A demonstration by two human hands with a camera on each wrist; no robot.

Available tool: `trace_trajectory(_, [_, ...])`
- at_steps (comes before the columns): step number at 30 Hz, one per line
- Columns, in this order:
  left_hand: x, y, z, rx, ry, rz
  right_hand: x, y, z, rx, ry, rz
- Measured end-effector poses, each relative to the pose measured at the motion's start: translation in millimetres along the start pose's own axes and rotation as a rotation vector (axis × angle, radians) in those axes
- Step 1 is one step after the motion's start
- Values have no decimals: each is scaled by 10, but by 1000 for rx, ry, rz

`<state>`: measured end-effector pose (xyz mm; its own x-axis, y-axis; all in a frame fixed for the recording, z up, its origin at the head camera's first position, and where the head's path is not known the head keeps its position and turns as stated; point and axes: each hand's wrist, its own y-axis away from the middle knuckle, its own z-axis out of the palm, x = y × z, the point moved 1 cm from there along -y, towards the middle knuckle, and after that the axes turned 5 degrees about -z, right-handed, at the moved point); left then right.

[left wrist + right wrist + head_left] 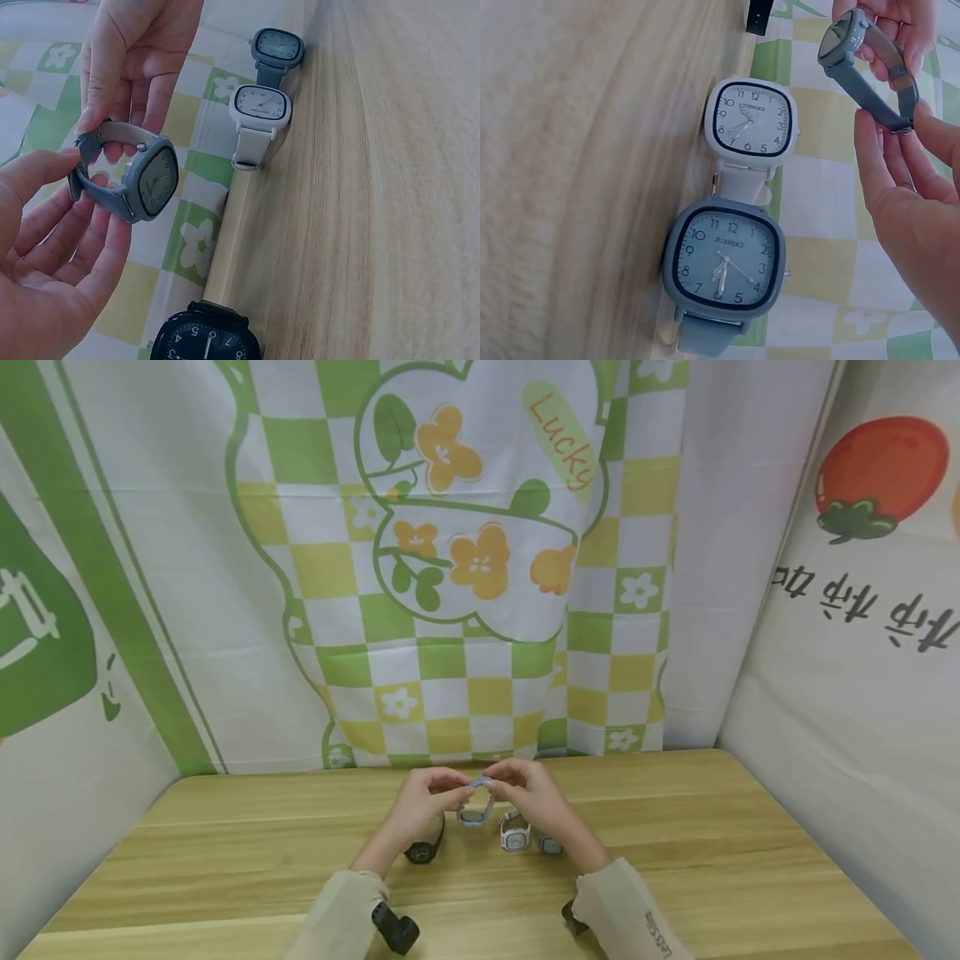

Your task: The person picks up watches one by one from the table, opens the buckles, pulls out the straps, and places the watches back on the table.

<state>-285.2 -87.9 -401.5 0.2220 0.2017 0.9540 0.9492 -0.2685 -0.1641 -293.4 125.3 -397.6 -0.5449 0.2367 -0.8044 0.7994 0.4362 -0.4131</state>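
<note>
Sleeves sit nearest you at the table's (225, 860) near edge. Both hands hold the grey watch (139, 180) off the table, above mid-table toward the far edge. Left hand (52, 247) and right hand (131, 52) pinch the strap ends, fingers narrow. Keep the pinch close to the buckle, face outward. 3 watches lie below: black (206, 341), white (259, 112), blue-grey (276, 49).
</note>
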Motion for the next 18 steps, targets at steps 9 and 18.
trace_trajectory(9, [4, 46, -6, 10, -50, 34, -16, -10, 21, 4, -15, -21])
trace_trajectory(18, [-18, 23, 40, 55, -140, 78, -41, 17, -11, 24, 6, -42])
